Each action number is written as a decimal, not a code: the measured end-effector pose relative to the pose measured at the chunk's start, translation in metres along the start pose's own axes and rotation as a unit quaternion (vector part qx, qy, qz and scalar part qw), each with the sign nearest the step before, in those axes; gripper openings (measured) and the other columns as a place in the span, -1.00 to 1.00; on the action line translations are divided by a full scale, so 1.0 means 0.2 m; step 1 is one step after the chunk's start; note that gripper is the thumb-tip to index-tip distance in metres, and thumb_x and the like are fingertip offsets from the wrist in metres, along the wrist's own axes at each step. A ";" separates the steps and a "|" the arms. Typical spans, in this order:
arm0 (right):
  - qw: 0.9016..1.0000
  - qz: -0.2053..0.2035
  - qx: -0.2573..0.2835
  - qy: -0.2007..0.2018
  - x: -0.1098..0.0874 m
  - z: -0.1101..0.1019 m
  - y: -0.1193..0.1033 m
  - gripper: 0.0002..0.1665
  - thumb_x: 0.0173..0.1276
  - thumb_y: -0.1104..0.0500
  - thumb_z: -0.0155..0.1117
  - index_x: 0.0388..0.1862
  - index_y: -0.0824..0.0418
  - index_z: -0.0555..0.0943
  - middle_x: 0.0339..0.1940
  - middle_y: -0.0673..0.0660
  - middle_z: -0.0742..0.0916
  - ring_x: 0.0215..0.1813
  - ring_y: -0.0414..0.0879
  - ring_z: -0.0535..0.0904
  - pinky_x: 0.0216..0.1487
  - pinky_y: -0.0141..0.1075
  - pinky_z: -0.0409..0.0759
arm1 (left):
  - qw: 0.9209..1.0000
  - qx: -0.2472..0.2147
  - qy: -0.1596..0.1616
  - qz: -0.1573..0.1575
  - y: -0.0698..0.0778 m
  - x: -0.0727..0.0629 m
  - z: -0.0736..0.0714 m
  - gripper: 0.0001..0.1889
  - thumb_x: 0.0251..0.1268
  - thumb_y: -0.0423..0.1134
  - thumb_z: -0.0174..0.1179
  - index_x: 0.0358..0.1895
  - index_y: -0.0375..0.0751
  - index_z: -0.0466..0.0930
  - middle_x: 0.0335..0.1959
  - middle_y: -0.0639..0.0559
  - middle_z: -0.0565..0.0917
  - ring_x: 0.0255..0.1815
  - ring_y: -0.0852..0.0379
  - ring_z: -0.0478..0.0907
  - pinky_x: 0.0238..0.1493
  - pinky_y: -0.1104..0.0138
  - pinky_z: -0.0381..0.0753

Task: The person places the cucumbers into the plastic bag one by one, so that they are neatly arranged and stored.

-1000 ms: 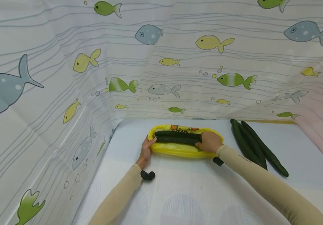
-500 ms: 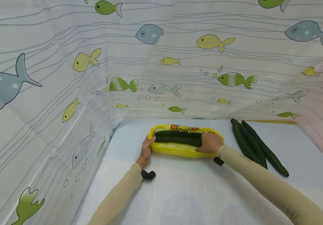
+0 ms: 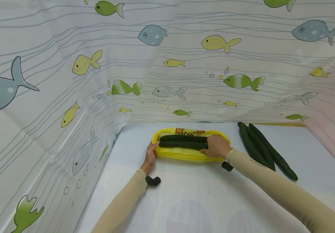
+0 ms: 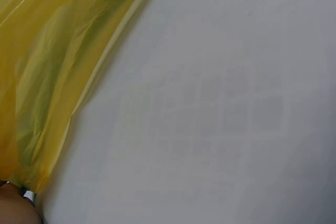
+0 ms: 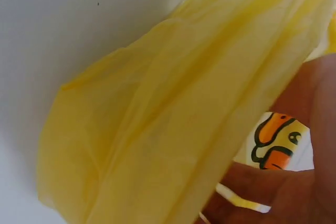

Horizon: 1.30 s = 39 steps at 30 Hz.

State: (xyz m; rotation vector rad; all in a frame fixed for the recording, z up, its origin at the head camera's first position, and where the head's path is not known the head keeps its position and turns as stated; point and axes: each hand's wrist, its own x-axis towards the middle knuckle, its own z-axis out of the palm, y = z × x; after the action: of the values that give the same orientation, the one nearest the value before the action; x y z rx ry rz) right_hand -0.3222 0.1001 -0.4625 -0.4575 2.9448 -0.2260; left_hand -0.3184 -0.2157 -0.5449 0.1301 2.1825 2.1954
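A yellow plastic bag (image 3: pixel 182 155) lies lengthwise on the table with its mouth spread open. Inside it, two dark green cucumbers (image 3: pixel 182 144) lie side by side. At the bag's left end my left hand (image 3: pixel 150 156) grips the rim, thumb over the edge. My right hand (image 3: pixel 218 146) reaches into the right end and grips the cucumbers there, covering their right ends. In the right wrist view the bag's wall (image 5: pixel 152 119) hides part of that hand, and fingers (image 5: pixel 268 187) show behind it. The left wrist view catches only the bag's side (image 4: pixel 68 51) and a bit of hand.
Several more cucumbers (image 3: pixel 256 145) lie close together on the table (image 3: pixel 185 187) to the right of the bag, beside my right sleeve (image 3: pixel 272 178). A fish-print curtain (image 3: pixel 185 74) hangs behind and along the left side.
My right thumb has come up from below the cucumbers to lie against the nearer one. The bag, cucumbers and left hand keep their places; the head view shifts slightly.
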 end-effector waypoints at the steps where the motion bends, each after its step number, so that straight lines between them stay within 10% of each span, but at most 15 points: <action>1: 1.000 -0.004 0.005 0.006 -0.01 -0.01 0.00 -0.32 0.41 -0.24 0.41 0.00 0.40 0.72 -0.15 0.26 0.82 -0.15 0.13 0.76 -0.15 0.02 0.79 | 1.000 0.001 -0.001 0.002 0.00 0.00 0.00 -0.20 0.64 0.05 -0.19 0.77 -0.15 -0.20 0.80 -0.05 -0.09 0.81 -0.06 -0.22 0.78 -0.04 -0.28; 14: 0.990 -0.060 0.067 0.109 -0.17 -0.23 0.15 -0.74 0.43 0.00 0.46 -0.23 0.19 0.81 -0.32 0.05 0.82 -0.36 -0.10 0.64 -0.38 -0.20 0.65 | 1.000 -0.003 0.000 -0.001 -0.01 -0.02 -0.01 -0.20 0.63 0.06 -0.21 0.77 -0.11 -0.24 0.80 -0.01 -0.11 0.81 -0.03 -0.22 0.79 -0.03 -0.30; 39: 0.996 0.072 0.052 0.004 -0.61 -0.26 0.92 -0.42 0.41 0.02 0.40 0.12 0.51 0.63 -0.02 0.46 0.78 -0.08 0.37 0.73 -0.34 0.06 0.69 | 1.000 -0.019 0.004 -0.011 -0.02 -0.03 -0.01 -0.19 0.61 0.03 -0.15 0.77 -0.12 -0.21 0.80 -0.01 -0.08 0.81 -0.05 -0.19 0.79 -0.03 -0.27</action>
State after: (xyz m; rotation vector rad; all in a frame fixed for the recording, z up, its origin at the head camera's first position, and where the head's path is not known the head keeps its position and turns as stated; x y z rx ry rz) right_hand -0.2704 0.3185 -0.4279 -0.2294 2.9395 -0.3626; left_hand -0.3125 -0.2179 -0.5482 0.0943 2.1333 2.2293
